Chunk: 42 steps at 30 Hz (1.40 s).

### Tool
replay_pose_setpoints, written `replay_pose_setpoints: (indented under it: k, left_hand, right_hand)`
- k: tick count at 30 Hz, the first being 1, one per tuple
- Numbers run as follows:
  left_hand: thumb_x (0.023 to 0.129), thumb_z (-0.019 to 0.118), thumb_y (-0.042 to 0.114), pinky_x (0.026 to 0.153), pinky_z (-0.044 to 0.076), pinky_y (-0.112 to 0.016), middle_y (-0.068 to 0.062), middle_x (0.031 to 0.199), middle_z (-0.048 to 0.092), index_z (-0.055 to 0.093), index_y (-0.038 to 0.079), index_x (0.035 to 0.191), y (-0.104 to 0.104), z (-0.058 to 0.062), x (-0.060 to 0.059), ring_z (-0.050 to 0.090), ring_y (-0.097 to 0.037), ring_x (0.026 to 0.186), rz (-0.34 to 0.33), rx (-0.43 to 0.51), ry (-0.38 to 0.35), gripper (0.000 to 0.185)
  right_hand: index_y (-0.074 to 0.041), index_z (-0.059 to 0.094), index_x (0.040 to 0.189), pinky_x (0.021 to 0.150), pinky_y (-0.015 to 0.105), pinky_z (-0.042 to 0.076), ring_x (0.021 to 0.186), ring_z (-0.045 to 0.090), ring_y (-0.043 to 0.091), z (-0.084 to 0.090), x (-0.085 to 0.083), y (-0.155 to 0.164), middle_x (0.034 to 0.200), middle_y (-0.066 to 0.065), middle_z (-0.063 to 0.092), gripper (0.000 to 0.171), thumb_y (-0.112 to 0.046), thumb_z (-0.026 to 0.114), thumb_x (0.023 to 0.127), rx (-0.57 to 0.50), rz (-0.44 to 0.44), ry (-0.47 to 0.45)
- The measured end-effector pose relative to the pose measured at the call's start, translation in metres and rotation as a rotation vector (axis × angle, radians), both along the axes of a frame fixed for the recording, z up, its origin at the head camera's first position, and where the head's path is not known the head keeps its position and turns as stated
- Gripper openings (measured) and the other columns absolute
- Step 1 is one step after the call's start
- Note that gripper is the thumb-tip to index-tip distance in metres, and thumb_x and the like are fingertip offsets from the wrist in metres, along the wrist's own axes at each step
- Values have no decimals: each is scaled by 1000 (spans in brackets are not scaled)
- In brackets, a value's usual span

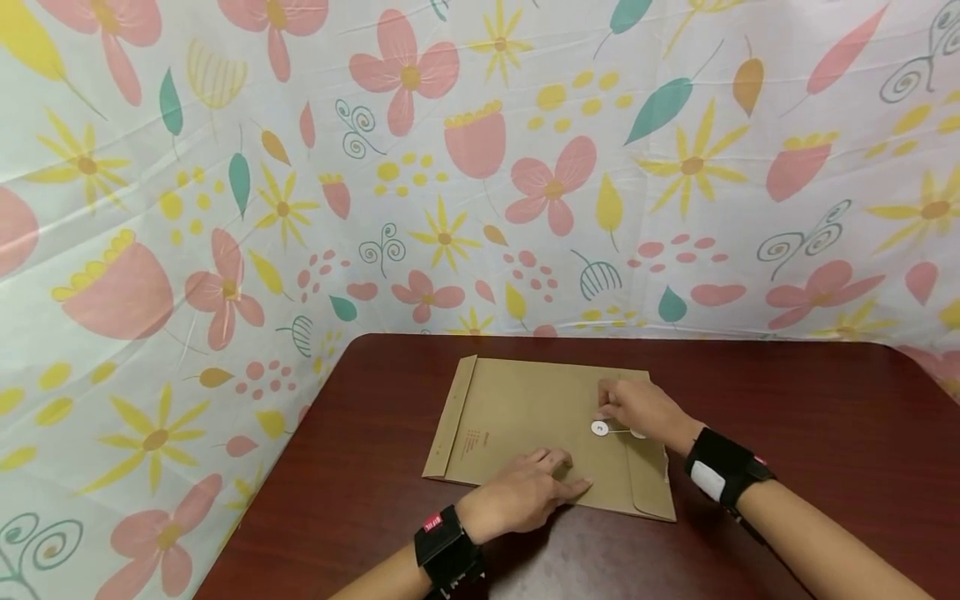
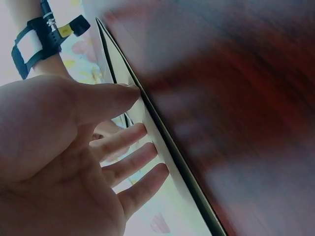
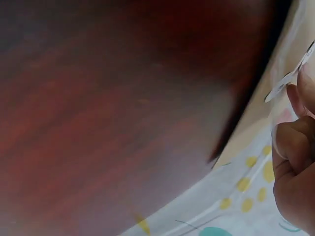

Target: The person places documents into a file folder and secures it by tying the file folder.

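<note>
A brown kraft envelope (image 1: 540,400) lies flat on the table, its closing flap on the right. A white button disc (image 1: 599,428) sits on its body, and a second disc (image 1: 637,434) on the flap is partly hidden by my right hand (image 1: 641,408). Thin pale string spans the discs. With curled fingers, my right hand pinches the string just above the first disc; in the right wrist view string (image 3: 274,140) passes along a bent finger. My left hand (image 1: 517,492) rests on the envelope's near edge, fingers spread and thumb extended.
The dark reddish-brown table (image 1: 360,433) extends around the envelope on every side. Behind it and along the left hangs a white flower-patterned cloth (image 1: 480,225). Black straps with small devices circle both wrists.
</note>
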State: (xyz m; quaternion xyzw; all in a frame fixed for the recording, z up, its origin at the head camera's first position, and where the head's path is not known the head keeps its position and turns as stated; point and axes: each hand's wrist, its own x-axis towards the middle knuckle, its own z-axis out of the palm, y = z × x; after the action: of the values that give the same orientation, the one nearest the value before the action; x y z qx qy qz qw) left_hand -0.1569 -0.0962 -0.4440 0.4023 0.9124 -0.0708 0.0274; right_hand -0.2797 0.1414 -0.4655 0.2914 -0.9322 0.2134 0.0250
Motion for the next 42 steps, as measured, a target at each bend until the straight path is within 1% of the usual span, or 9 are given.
replay_pose_setpoints:
  k: [9, 13, 18, 22, 26, 28, 31, 36, 42]
  left_hand:
    - [102, 55, 29, 102, 41, -22, 3, 145, 44, 39, 38, 150, -3, 0, -1, 44, -10, 131, 7, -31, 16, 52]
    - [102, 54, 28, 101, 42, -23, 2, 144, 46, 41, 36, 150, -4, 0, -2, 46, -11, 130, -6, -15, 29, 50]
    - [102, 55, 27, 101, 43, -22, 2, 142, 47, 44, 36, 149, -4, 1, -1, 47, -11, 128, -4, -21, 41, 49]
    - [101, 56, 28, 98, 44, -21, 3, 140, 48, 46, 38, 147, -5, -1, -2, 48, -10, 125, -6, -24, 58, 48]
    - [101, 57, 29, 96, 44, -20, 4, 139, 48, 44, 40, 148, -4, -4, -2, 48, -9, 124, -26, -16, 65, 51]
    - [101, 57, 29, 98, 43, -20, 5, 140, 47, 42, 40, 149, -3, -5, -1, 47, -9, 125, -27, -12, 52, 51]
    - [101, 56, 28, 101, 42, -22, 4, 141, 46, 42, 38, 149, -2, -3, 1, 46, -11, 128, -13, -12, 26, 51]
    - [101, 56, 26, 101, 42, -22, 4, 144, 44, 41, 39, 149, -1, 0, 2, 44, -10, 130, 2, -15, 4, 52]
    - [100, 58, 23, 101, 42, -23, 4, 145, 44, 42, 39, 149, -1, 1, 3, 44, -10, 131, 8, -14, 3, 54]
  right_hand:
    - [-13, 67, 92, 51, 22, 35, 56, 40, 5, 0, 33, 3, 65, -8, 53, 6, -8, 70, 90, -93, -25, 22]
    - [-12, 63, 80, 49, 25, 40, 55, 46, 7, -2, 52, -3, 62, -6, 51, 17, 4, 70, 82, 104, -18, 226]
    - [-10, 60, 74, 50, 33, 48, 55, 57, 18, -1, 70, -17, 61, 1, 56, 21, 10, 69, 73, 346, 85, 513]
    - [-8, 64, 81, 48, 32, 46, 53, 55, 19, 4, 70, -30, 66, 3, 56, 16, 5, 71, 78, 467, 148, 608]
    - [-9, 66, 85, 47, 26, 46, 57, 56, 17, 2, 58, -35, 73, 4, 57, 13, 1, 74, 80, 524, 204, 650]
    - [-9, 66, 87, 50, 25, 48, 60, 58, 16, -1, 47, -34, 74, 4, 58, 16, 2, 75, 79, 481, 227, 622]
    - [-10, 62, 84, 50, 25, 44, 58, 53, 12, -4, 32, -31, 71, -1, 55, 17, 2, 74, 81, 331, 203, 441]
    - [-15, 57, 79, 52, 20, 37, 57, 44, 3, -2, 15, -21, 67, -8, 54, 19, -11, 74, 87, 52, 72, 139]
    - [-10, 60, 86, 50, 23, 35, 56, 43, 8, 3, 12, -7, 72, -3, 58, 13, -15, 72, 89, -55, -58, -32]
